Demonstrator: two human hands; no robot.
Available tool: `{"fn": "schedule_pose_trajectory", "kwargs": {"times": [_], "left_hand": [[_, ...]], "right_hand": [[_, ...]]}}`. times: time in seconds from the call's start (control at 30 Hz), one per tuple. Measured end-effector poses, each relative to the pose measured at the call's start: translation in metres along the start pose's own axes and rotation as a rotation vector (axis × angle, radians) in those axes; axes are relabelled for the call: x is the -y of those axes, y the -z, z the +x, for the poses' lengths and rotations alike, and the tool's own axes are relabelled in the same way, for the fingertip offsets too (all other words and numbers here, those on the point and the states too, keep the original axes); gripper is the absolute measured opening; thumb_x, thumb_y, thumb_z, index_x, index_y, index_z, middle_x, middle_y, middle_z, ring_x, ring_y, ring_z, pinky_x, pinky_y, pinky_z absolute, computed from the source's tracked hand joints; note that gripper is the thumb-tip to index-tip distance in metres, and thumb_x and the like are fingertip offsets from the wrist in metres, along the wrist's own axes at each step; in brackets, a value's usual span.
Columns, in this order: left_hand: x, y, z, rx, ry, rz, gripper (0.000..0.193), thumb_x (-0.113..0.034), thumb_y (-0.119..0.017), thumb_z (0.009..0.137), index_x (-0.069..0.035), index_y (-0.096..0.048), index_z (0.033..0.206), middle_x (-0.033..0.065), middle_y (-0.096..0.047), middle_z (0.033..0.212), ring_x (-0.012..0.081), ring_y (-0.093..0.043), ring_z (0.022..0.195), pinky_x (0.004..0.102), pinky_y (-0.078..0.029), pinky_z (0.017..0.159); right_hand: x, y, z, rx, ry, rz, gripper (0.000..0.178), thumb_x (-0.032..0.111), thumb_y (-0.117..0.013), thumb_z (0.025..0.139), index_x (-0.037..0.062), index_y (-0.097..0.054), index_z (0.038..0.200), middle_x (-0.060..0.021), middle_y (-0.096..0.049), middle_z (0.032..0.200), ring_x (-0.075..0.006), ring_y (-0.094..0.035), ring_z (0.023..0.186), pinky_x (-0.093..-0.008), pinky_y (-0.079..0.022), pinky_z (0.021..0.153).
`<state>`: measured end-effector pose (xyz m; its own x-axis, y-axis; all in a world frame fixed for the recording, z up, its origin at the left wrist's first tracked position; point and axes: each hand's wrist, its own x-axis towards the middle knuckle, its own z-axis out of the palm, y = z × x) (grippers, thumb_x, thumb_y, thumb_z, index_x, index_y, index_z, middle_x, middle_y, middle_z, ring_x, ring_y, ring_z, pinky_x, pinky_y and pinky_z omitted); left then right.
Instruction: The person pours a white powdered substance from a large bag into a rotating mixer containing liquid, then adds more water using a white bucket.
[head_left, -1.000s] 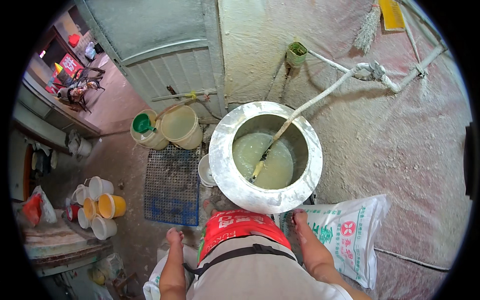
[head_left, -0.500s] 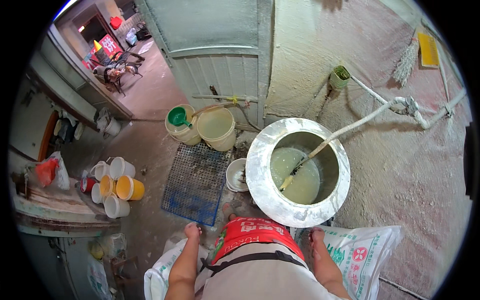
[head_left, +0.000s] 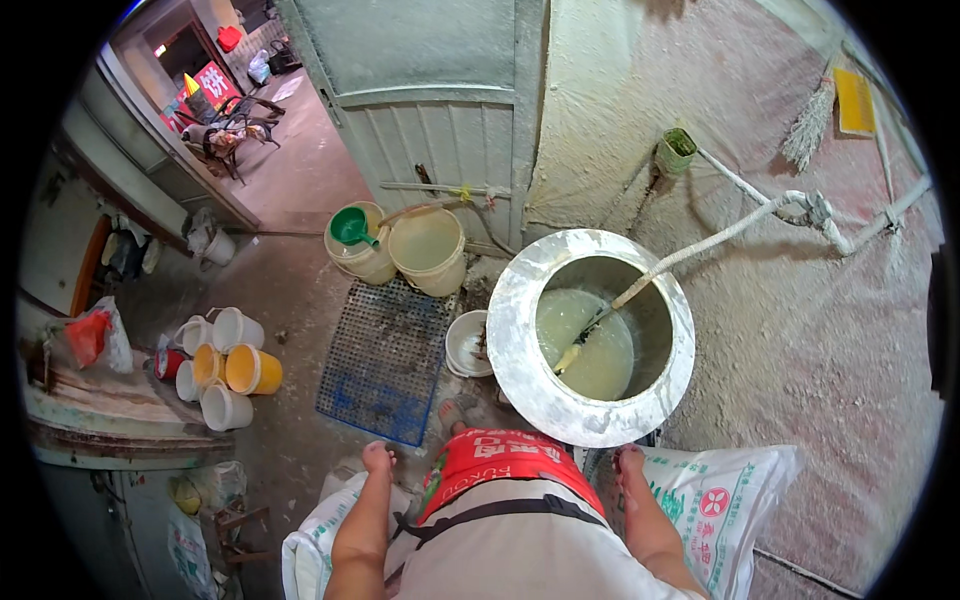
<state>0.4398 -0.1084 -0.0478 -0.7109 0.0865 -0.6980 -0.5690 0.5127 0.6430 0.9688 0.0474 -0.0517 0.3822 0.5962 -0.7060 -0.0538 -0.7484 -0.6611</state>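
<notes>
My left hand (head_left: 378,457) hangs low beside my body, fingers curled with nothing visible in them. On the other side, my right hand (head_left: 629,461) is also curled in, just past the near rim of a large metal vat (head_left: 512,375) and over the top end of a white sack (head_left: 715,510). No object shows in that hand. The vat has a broad pale rim and holds cloudy greenish liquid (head_left: 600,365). A wrapped pipe (head_left: 690,258) slants down into it, ending in a dark and yellowish tip. A red apron (head_left: 500,460) covers my front.
A white bucket (head_left: 467,345) stands left of the vat, beside a perforated mat (head_left: 385,350). Two buckets of liquid, one with a green dipper (head_left: 350,227), stand by the door (head_left: 430,150). Several small pails (head_left: 252,370) cluster leftward. Another white sack (head_left: 315,545) lies at lower left.
The whole view has shifted slightly, so the vat and buckets sit a little higher and further left. Both hands stay low at my sides, and nothing has been picked up.
</notes>
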Motion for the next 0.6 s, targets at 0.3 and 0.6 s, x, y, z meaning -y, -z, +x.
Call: {"fn": "schedule_pose_trajectory", "kwargs": {"times": [0.3,0.6], "left_hand": [[0.003,0.003,0.002,0.001,-0.005,-0.004,0.013,-0.013,-0.045,0.081,-0.008,-0.054,0.089,0.0071,-0.054,0.071,0.0159,-0.052,0.048,0.0264,-0.041,0.035],[0.006,0.001,-0.003,0.069,-0.009,0.008,0.008,-0.013,-0.045,0.081,-0.009,-0.051,0.084,0.0044,-0.049,0.068,0.0148,-0.052,0.050,0.0259,-0.041,0.036]], "right_hand": [[-0.010,0.011,-0.004,-0.002,-0.009,-0.013,0.010,0.008,-0.045,0.081,0.0037,-0.053,0.086,-0.0074,-0.052,0.059,-0.0153,-0.046,0.040,-0.0253,-0.034,0.031],[-0.018,0.019,-0.003,0.007,-0.022,0.023,0.010,0.002,-0.046,0.077,0.0015,-0.054,0.083,-0.0073,-0.052,0.061,-0.0148,-0.048,0.043,-0.0258,-0.034,0.033]]}}
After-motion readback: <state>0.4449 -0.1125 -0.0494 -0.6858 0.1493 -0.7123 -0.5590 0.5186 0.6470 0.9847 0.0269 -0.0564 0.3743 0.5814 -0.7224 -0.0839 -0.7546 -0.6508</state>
